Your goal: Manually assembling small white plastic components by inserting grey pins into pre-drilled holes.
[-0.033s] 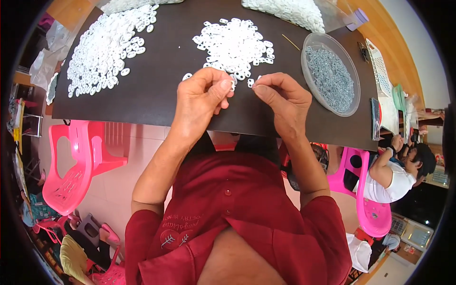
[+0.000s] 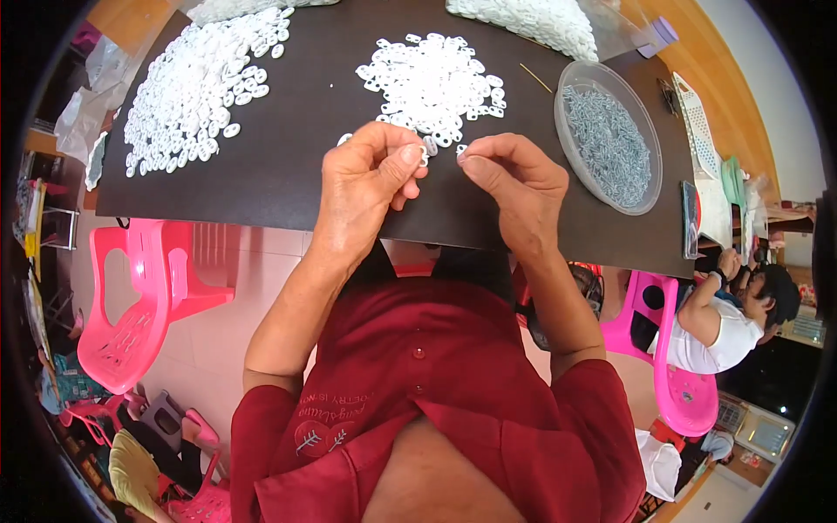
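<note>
My left hand (image 2: 366, 187) pinches a small white plastic piece (image 2: 425, 157) with holes in it between thumb and forefinger. My right hand (image 2: 519, 179) is just to its right, thumb and forefinger closed together. Whatever sits between those fingertips is too small to name. Another white piece (image 2: 460, 150) shows at the tip of the right fingers; I cannot tell whether it is held or lies on the table. Beyond both hands spreads a heap of similar white pieces (image 2: 427, 83). A clear round tub (image 2: 649, 196) of small silvery screws or pins (image 2: 606, 144) stands to the right.
A larger heap of white oval pieces (image 2: 187, 96) covers the left of the dark table (image 2: 296, 122). A clear bag of white pieces (image 2: 532, 24) lies at the far right. A thin yellowish stick (image 2: 535, 78) lies by the tub. Pink chairs (image 2: 139, 296) and a person (image 2: 724, 322) are nearby.
Both hands have shifted very slightly left. The right fingertips now cover more of the white piece beside them.
</note>
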### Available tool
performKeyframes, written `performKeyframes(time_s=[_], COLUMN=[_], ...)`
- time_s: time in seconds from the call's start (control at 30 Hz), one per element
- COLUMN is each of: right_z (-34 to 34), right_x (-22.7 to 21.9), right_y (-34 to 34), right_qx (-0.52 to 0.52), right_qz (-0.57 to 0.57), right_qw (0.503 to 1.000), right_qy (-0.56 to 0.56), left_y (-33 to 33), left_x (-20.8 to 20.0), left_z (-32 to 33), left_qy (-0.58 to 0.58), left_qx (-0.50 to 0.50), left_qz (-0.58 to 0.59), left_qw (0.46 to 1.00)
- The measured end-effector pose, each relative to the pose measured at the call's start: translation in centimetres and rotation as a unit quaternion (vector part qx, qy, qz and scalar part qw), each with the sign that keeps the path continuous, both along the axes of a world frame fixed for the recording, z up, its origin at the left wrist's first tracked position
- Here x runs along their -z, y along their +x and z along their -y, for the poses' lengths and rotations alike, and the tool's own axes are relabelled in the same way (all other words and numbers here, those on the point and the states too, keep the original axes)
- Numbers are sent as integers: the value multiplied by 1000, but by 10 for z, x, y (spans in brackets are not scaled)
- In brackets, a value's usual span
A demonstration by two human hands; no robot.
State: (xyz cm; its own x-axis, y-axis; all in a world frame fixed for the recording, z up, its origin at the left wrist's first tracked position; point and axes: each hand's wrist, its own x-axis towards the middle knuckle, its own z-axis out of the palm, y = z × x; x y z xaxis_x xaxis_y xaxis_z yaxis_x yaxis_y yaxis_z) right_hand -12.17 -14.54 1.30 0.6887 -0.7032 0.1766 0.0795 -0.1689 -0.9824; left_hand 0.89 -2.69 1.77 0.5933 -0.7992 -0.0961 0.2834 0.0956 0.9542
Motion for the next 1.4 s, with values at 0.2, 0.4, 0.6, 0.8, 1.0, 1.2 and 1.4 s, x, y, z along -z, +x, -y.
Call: performKeyframes(time_s=[0.2,0.4,0.6,0.8,1.0,1.2,1.4], right_z=[-18,-27,-31,-32,-32,-30,-30], right_x=[0,1,3,8,6,6,8], right_y=[22,30,34,37,36,35,37], right_qx=[-39,-41,-59,-78,-75,-80,-80], right_qz=[74,73,83,91,79,64,48], right_qw=[993,993,993,990,992,994,996], right_qy=[78,82,56,73,60,40,15], left_y=[-4,-1,-6,-6,-5,-3,-2], left_x=[2,8,10,13,13,14,16], left_z=[-9,-15,-18,-19,-22,-23,-24], left_qy=[-41,-47,-47,-49,-46,-43,-47], left_qx=[-36,-39,-46,-49,-47,-45,-44], left_qz=[-29,-46,-28,-17,-23,-21,-17], left_qw=[998,997,997,997,998,998,998])
